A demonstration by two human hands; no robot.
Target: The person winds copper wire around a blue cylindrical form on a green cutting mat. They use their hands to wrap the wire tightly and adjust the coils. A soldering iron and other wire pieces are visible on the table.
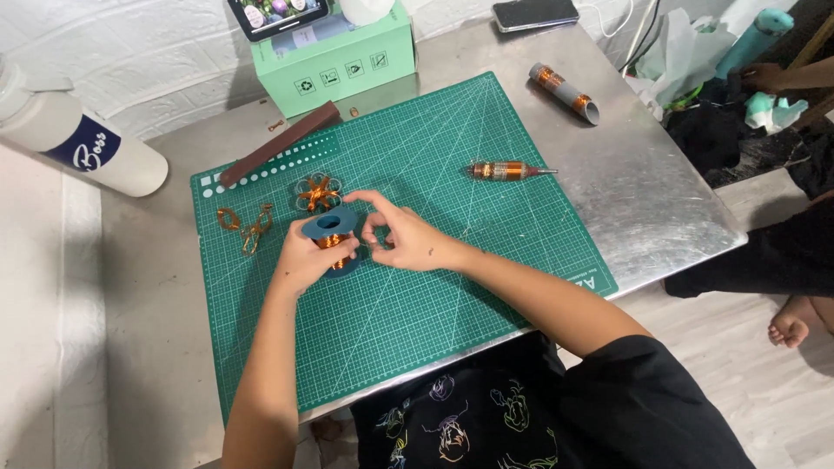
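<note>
Copper-wire spool [333,236] gripped in left hand [306,256] fingers, right hand [407,241] touching.

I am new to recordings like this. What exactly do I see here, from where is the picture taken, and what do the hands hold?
There is no machine here: a person works with two bare hands. The one picture comes from a camera on that person's head, looking down at a metal table.

The left hand holds a blue spool of copper wire. The right hand is beside it, its fingers bent over the spool; the wire itself is too thin to make out.

Below lies a green cutting mat. On it are a wire flower, a wire loop piece, a brown bar and a small copper tool. Behind stand a green box and a white bottle.
</note>
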